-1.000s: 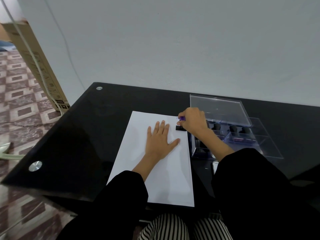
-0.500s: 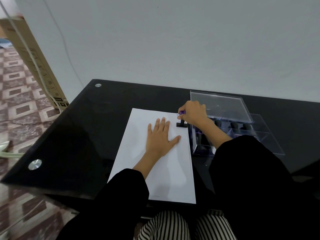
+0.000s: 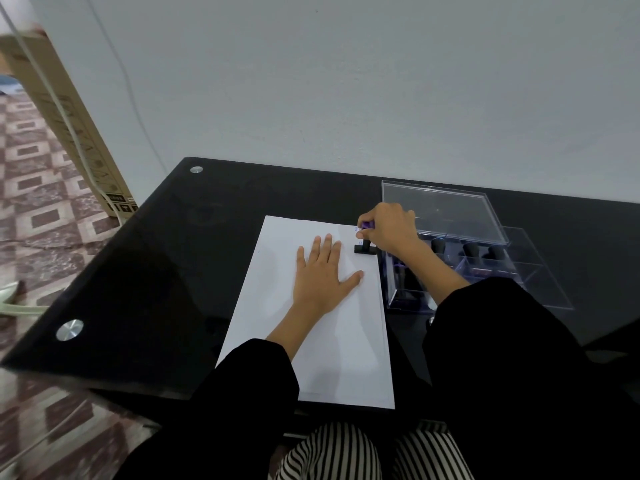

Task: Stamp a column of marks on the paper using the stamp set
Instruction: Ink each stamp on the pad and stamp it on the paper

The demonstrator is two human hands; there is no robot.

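The right grip (image 3: 388, 230) is clenched around the purple top of a small stamp with a flat black base (image 3: 365, 249), fingers curled over the handle so the pinch itself is mostly hidden. The base sits on the white sheet of paper (image 3: 311, 358), near its far right corner and just beside the right edge. Just beyond the stamp is a faint bluish mark (image 3: 358, 229), too small to read. The left grip (image 3: 322, 275) is released, lying flat with fingers spread on the paper, near the stamp.

The paper lies on a glossy black glass bench (image 3: 156, 271). Just right of the sheet stands a clear plastic compartment case (image 3: 519, 282), its transparent lid (image 3: 440, 209) open, with black-knobbed stamps (image 3: 471, 249) inside.

The risks, as I judge them: the base is so close to the paper's edge that a slight drift would print partly onto the glass. A tilted press would leave a half impression, and a sideways lift would smear wet ink. If the flat hand eases off, the sheet could skate on the slick glass and bend the column.
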